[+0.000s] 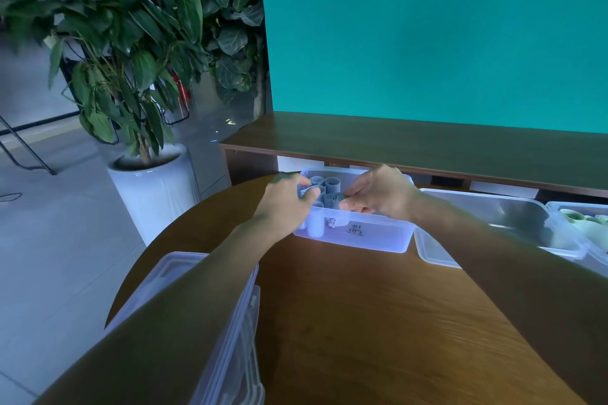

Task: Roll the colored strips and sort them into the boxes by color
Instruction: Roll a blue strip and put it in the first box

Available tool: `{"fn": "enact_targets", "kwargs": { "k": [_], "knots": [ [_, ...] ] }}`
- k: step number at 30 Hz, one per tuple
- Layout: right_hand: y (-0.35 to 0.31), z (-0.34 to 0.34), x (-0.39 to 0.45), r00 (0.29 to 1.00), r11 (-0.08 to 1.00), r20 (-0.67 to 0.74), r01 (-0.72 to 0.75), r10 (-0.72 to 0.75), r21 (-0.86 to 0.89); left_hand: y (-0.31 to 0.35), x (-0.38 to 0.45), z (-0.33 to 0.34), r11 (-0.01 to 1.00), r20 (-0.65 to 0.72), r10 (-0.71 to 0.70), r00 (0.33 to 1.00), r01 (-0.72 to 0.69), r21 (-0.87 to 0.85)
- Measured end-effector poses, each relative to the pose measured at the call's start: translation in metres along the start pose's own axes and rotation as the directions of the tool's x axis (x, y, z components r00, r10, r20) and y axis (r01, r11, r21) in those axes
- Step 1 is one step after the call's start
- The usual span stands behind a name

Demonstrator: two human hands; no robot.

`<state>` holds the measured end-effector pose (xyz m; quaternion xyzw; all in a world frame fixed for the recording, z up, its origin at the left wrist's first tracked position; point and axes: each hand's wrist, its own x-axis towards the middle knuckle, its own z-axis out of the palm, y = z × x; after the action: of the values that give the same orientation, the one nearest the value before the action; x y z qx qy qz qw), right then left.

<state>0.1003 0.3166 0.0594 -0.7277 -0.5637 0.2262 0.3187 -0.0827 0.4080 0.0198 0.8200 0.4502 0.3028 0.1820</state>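
Nearest the camera, a clear plastic lidded container (210, 322) is crossed by the left forearm on the round wooden table (362, 322). Farther off, blue rolled strips (331, 185) are stood in a clear plastic box (368, 235). One roll is gripped by the curled left hand (286, 204); another is pinched by the right hand (378, 196).

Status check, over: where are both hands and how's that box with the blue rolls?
Left hand and right hand both inside labelled box, fingers on blue rolls. Rolls upright, packed at the box's left end. Nothing blocking.
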Motion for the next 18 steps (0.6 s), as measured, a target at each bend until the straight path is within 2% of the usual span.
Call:
{"fn": "enact_targets", "kwargs": {
  "k": [10,15,18],
  "knots": [
    [-0.008,0.006,0.016,0.998,0.993,0.028,0.058,-0.056,-0.105,-0.003,0.001,0.003,1.000,-0.013,0.015,1.000,-0.015,-0.019],
    [-0.008,0.018,0.020,0.991,0.940,0.056,0.137,-0.126,-0.311,-0.005,0.001,0.007,1.000,-0.019,0.004,1.000,-0.005,-0.025],
    [-0.009,0.024,0.024,0.992,0.929,0.034,0.128,-0.124,-0.347,-0.006,0.001,0.007,1.000,-0.014,0.008,1.000,-0.009,-0.015]
  ]
}}
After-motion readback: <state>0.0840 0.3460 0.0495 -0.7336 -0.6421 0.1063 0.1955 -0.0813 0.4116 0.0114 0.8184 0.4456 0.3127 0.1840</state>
